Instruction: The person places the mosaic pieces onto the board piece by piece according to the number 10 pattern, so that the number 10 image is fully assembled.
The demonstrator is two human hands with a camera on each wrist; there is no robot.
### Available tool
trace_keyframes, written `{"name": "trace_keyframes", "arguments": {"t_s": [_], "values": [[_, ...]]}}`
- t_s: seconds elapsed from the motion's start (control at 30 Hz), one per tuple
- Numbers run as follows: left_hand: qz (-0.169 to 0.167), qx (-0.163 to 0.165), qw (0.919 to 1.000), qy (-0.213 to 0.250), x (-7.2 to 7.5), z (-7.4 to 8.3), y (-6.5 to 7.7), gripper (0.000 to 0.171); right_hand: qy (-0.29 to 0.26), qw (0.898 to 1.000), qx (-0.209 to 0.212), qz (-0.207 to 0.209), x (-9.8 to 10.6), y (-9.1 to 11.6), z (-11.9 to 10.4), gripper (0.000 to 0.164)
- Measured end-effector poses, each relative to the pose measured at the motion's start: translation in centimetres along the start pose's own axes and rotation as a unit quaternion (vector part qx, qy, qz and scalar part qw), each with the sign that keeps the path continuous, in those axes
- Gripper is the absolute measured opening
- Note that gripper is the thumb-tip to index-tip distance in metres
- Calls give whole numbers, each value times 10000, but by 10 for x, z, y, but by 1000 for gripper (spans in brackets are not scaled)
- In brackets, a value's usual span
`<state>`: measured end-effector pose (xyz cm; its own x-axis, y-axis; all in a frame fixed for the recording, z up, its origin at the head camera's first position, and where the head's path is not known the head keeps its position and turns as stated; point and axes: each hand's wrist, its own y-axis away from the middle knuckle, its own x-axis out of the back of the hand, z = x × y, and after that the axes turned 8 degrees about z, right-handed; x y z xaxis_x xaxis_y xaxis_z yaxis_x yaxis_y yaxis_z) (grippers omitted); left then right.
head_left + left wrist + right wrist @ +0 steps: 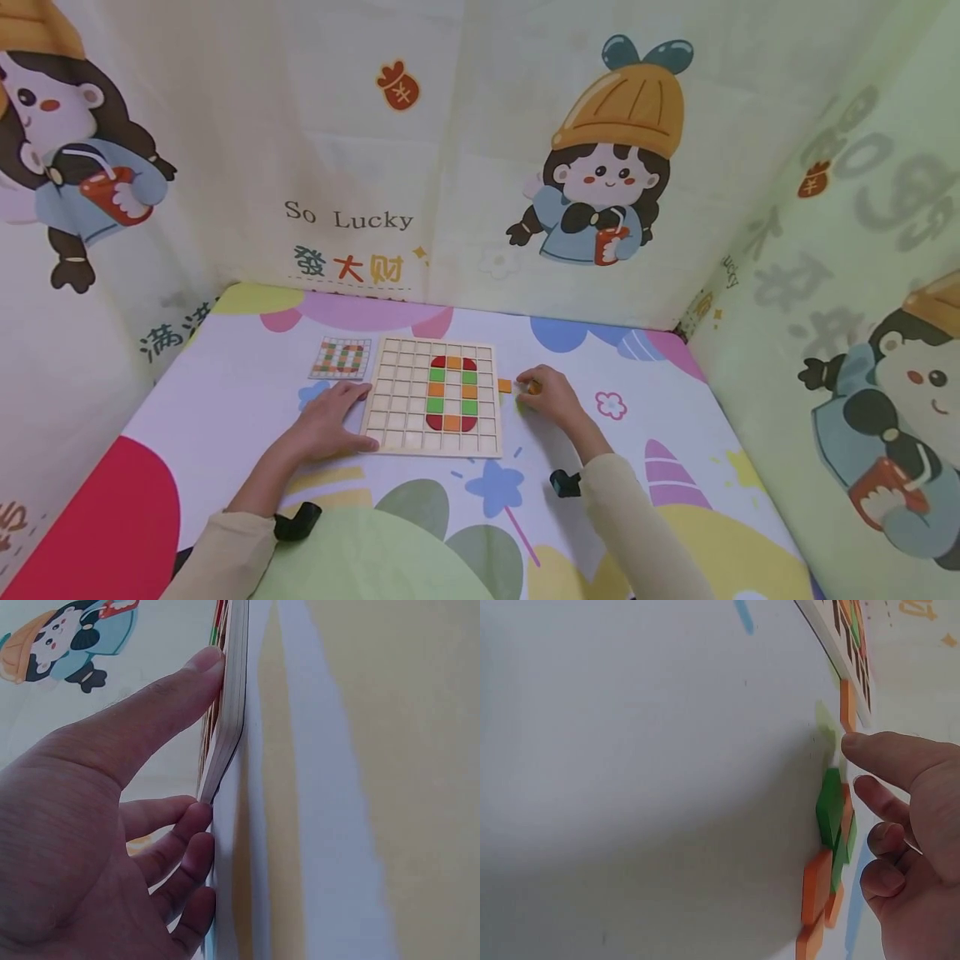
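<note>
A wooden grid board (405, 400) lies on the table, with red, orange and green tiles (468, 392) forming an upright ring in its right half. My left hand (330, 421) rests against the board's left side, thumb at the near-left corner and fingertips along the edge. Beyond the board's right edge, my right hand (551, 396) hovers low, thumb and index finger apart with nothing between them. Under and beside its fingers lie loose tiles, including a green tile (829, 806) and an orange tile (816, 889). Another orange tile (505, 386) lies by the board's right edge.
A small pattern card (341, 358) with a coloured grid lies left of the board. The table wears a printed cloth (420, 533). Printed curtains (465, 167) stand along the back and both sides. A black wrist device (298, 522) sits at the left sleeve.
</note>
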<state>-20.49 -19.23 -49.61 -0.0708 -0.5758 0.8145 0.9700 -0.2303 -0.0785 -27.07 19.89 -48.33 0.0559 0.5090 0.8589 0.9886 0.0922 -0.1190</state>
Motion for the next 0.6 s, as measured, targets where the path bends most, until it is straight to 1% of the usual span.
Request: {"name": "trace_keyframes", "arguments": {"t_s": [0.17, 0.4, 0.6], "values": [[-28, 72, 10000, 19, 1, 0, 1, 100, -27, 9999, -81, 80, 13, 8, 9, 32], [-35, 64, 10000, 27, 2, 1, 1, 100, -72, 9998, 86, 181, 28, 18, 26, 28], [-44, 65, 9999, 76, -1, 1, 1, 100, -114, 9988, 222, 412, 33, 31, 41, 27]]}}
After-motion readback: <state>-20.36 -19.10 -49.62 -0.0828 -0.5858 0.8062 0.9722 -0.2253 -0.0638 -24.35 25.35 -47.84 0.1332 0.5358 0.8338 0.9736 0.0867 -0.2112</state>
